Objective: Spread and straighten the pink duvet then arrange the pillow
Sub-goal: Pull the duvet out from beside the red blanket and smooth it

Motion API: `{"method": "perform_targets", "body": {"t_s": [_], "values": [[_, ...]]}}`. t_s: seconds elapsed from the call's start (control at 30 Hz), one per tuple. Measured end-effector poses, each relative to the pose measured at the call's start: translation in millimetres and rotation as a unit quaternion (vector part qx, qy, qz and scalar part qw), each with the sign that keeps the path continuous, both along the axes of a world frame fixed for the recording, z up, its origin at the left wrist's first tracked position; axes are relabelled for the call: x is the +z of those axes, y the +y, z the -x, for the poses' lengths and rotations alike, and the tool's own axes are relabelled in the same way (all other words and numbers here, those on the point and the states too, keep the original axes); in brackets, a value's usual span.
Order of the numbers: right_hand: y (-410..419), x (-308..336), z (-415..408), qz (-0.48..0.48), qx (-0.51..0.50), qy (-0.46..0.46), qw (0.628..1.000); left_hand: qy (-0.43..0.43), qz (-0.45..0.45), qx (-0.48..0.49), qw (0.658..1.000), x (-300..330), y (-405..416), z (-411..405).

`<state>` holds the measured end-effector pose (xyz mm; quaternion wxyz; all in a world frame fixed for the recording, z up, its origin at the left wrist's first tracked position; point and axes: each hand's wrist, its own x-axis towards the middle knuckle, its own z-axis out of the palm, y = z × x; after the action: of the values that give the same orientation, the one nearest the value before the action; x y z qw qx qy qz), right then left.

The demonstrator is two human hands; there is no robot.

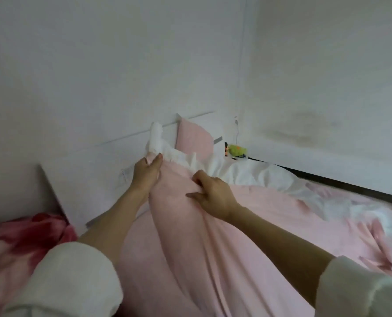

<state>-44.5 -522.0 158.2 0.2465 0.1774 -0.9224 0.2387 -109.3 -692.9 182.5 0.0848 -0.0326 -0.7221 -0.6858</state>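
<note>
A view from a head-worn camera looks down over a bed toward a white headboard [112, 156] and pale walls. Two bare forearms in rolled white sleeves reach from the bottom of the frame to its centre. The pink duvet [213, 248] fills the lower centre and right of the frame, rumpled, with its white underside turned up along the far right edge. Its top hem is bunched into a raised ridge at the centre, and both hands hold that ridge. The left hand [148, 171] sits at the left end of the hem, fingers [157, 160] closed on the cloth where pink meets white. The right hand [213, 191] is just beside it, lower and to the right, fingers curled tight and clamped on a fold of pink fabric. From the hands, the bulk of the duvet runs back toward the viewer and out to the right, so its long axis seems to lie from the headboard at centre down to the lower right of the frame. The pink pillow [194, 138] stands propped against the headboard just above the hands, a little nearer the right hand. The likely next move is drawing the hem out flat along the headboard. A small green toy [236, 150] sits right of the pillow, and a red floral blanket [19, 239] lies at lower left.
</note>
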Motion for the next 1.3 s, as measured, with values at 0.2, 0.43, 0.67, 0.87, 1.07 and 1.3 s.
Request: {"method": "perform_targets", "body": {"t_s": [0.2, 0.43, 0.67, 0.87, 1.07, 1.3], "values": [[-13.0, 12.0, 31.6, -0.009, 0.019, -0.207, 0.978, 0.035, 0.035, 0.106, 0.993, -24.7, -34.6, -31.0], [-56.9, -34.6, 15.1, -0.1, -0.006, -0.174, 0.98, -0.003, 0.045, 0.197, 0.979, -63.7, -94.8, -35.8], [-167.0, -80.1, -13.5, -0.059, 0.081, -0.077, 0.992, -0.073, 0.013, 0.256, 0.964, -103.4, -176.9, -33.9], [-220.5, -158.4, -46.0, -0.074, 0.123, -0.181, 0.973, -0.193, 0.07, 0.22, 0.954, -182.4, -237.6, -73.3], [-241.4, -275.5, -92.3, -0.195, 0.126, -0.377, 0.897, -0.303, 0.241, 0.095, 0.917, -267.7, -266.4, -132.2], [-218.5, -330.6, -110.8, -0.292, 0.146, -0.49, 0.808, -0.341, 0.37, -0.084, 0.86, -345.9, -246.8, -176.6]]}}
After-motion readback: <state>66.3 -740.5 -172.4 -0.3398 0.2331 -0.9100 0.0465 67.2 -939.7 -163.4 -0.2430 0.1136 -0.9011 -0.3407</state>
